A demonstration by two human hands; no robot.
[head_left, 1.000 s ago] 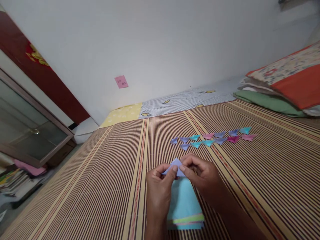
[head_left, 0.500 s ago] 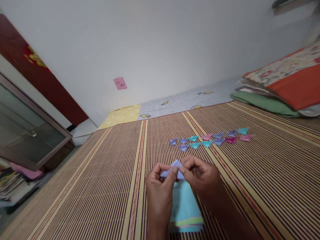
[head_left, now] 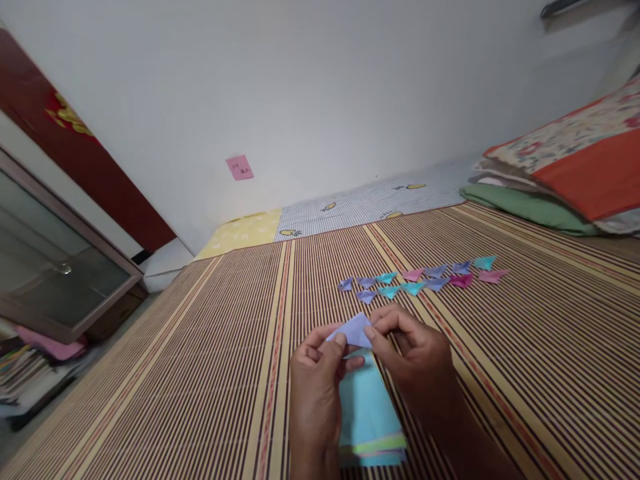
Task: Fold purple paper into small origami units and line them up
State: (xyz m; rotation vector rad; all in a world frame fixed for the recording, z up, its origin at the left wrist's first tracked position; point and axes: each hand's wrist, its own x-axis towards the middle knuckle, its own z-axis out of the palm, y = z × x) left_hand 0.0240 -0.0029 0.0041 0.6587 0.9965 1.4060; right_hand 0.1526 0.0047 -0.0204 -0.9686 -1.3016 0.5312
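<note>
A folded lilac sheet of paper (head_left: 354,329) is held up between both hands, a triangle in outline. My left hand (head_left: 317,373) pinches its left side, thumb on top and fingers behind. At its right corner, the thumb and index finger of my right hand (head_left: 415,347) grip the edge. Below the hands lies a stack of coloured paper (head_left: 370,400), turquoise on top with green and purple edges showing; my left wrist covers part of it. Beyond, two rows of small folded paper shapes (head_left: 413,288) in purple, turquoise and pink rest on the mat.
A striped bamboo mat (head_left: 225,347) spreads under everything. Folded bedding (head_left: 590,173) is piled at the right, against the wall. A glass-fronted cabinet door (head_left: 60,247) and some books (head_left: 25,373) are at the left. A pink note (head_left: 240,167) is on the wall.
The lilac paper has tilted, its peak moving up and to the right. My thumbs have moved apart, the right one shifting right to the paper's corner.
</note>
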